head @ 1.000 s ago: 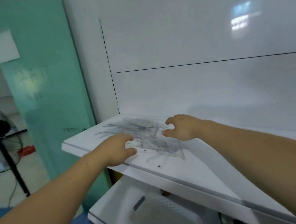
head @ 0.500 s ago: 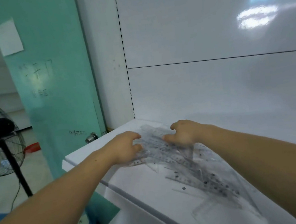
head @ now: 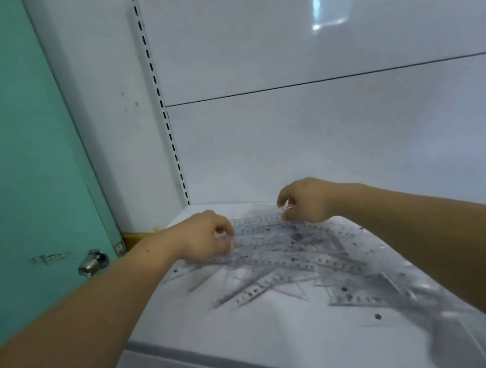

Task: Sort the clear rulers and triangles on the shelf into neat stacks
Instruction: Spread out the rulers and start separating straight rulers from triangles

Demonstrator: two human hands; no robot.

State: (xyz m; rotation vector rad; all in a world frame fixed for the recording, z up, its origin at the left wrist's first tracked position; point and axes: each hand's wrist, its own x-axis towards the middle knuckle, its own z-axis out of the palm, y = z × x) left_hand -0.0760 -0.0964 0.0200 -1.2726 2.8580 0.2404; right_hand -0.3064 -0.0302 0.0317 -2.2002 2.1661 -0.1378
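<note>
The white shelf (head: pixel 288 350) fills the lower middle of the frame. On it the pile (head: pixel 291 257) of clear rulers and triangles fans from the centre toward the lower right. I judge these to be light, stiff, slick plastic that slides easily, so they are best taken by their edges or squared at the ends. The left hand (head: pixel 208 237) curls its fingers around the pile's left end, and the right hand (head: pixel 306 201) pinches a clear edge at the back. The lower right of the pile is blurred and partly behind the forearm, so I cannot count pieces there.
</note>
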